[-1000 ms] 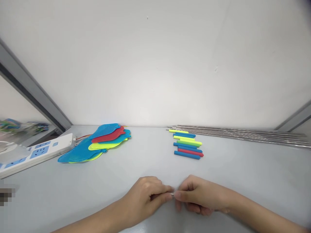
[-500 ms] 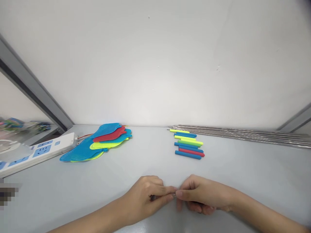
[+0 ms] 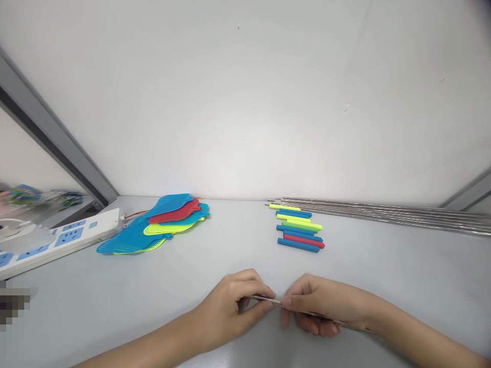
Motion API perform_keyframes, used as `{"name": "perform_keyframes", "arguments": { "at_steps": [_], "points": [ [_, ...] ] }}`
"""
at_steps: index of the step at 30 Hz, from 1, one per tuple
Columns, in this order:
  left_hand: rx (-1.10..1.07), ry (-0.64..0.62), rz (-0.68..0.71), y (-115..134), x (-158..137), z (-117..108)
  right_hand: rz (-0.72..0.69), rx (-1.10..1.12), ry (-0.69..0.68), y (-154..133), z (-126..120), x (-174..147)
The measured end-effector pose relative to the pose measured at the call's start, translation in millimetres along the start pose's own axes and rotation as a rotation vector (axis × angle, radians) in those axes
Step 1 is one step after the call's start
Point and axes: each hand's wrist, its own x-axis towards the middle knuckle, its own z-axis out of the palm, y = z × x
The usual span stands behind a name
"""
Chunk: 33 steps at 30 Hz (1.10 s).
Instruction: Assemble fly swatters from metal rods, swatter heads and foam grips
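Note:
Between my two hands runs a thin metal rod [image 3: 276, 302], low and near the middle of the table. My left hand [image 3: 232, 309] pinches its left end between thumb and fingers. A short stretch away, my right hand [image 3: 326, 301] grips the same rod, which passes under the palm and shows again by the wrist. Some fingertips of the right hand are blurred. Beyond the hands lie several coloured plastic handles [image 3: 298, 245] in blue, red, green and yellow. To the left is a pile of fly swatter heads [image 3: 130, 237], blue, red and yellow.
A bundle of metal rods [image 3: 383, 209] lies along the back right edge by the wall. At left, a white power strip [image 3: 103, 225] with a plugged-in adapter rests on the grey table [image 3: 230, 240]. Grey frame posts [image 3: 57, 122] stand at the sides.
More of the rod shows between my hands, which are slightly farther apart. It slants more, and a length of it now shows below my right wrist. The view has shifted slightly.

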Motion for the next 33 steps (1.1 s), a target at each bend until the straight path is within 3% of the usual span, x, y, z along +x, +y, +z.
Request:
{"name": "perform_keyframes", "arguments": {
  "at_steps": [33],
  "points": [
    [0.014, 0.032, -0.015, 1.3, 0.5, -1.0, 0.012, 0.027, -0.066, 2.8, -5.1, 2.6]
  ]
}}
